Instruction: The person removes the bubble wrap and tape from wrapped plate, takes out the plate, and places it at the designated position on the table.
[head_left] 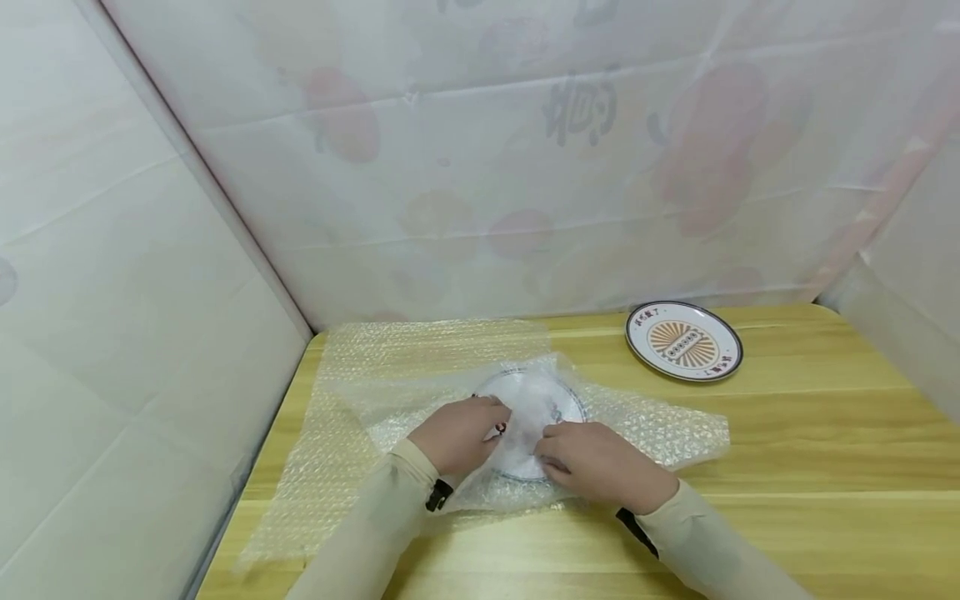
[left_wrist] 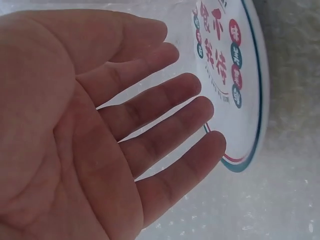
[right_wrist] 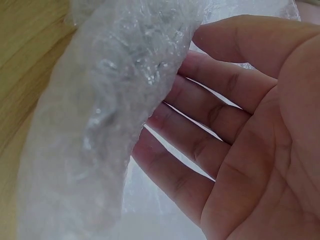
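A white plate point(head_left: 514, 387) with a blue line round its rim lies on bubble wrap point(head_left: 341, 450), partly under a clear layer of it. In the left wrist view, the plate point(left_wrist: 249, 120) shows red lettering and coloured dots. My left hand point(head_left: 459, 435) is over the plate's left side, its fingers point(left_wrist: 160, 142) nearly straight and spread. At the plate's right side, my right hand point(head_left: 603, 462) holds an edge of the bubble wrap point(right_wrist: 100, 125) between thumb and fingers. Behind that wrap, the right fingertips are hidden.
A second plate point(head_left: 684, 342), with an orange sunburst and dark rim, lies at the back right of the wooden table point(head_left: 817, 442). Bubble wrap spreads left to the table's back edge, and a flap reaches right. Printed cloth walls point(head_left: 465, 167) stand behind and at both sides.
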